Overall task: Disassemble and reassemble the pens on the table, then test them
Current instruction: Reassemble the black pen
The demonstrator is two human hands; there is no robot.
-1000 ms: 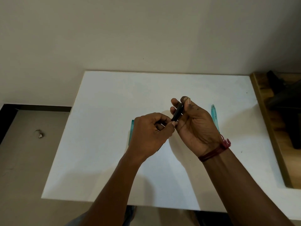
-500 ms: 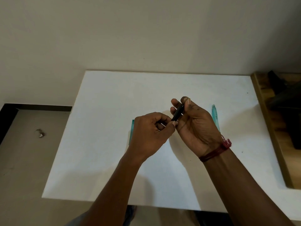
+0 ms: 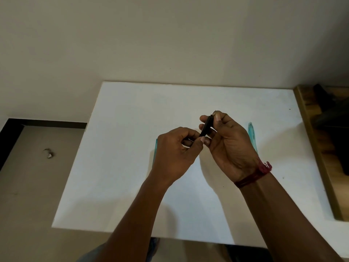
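Above mid-tabletop (image 3: 128,129), raised clear of the surface: black pen (image 3: 206,125), tilted, upper end pointing away from the body. Pinched along its upper half by the right grip (image 3: 230,146), thumb and fingertips curled round the barrel, probably to brace it against turning. Clamped at its lower end by the left grip (image 3: 173,154), thumb and forefinger closed on the tip end, other fingers curled in; looks like the twisting side of an unscrewing or screwing-on. Cannot tell whether coming apart or going back together: no gap, refill or spring visible between the two grips. Held in the air rather than laid down, likely to catch small parts in the palms and to watch the joint. Lying flat on the tabletop: right teal pen (image 3: 252,135), just beside and partly behind the right wrist, and left teal pen (image 3: 156,148), mostly hidden behind the left grip. Parked one on either side, within easy reach, either waiting their turn or already finished; cannot say which. Next calls for a short, gentle twist against a firm hold, to avoid losing a spring.
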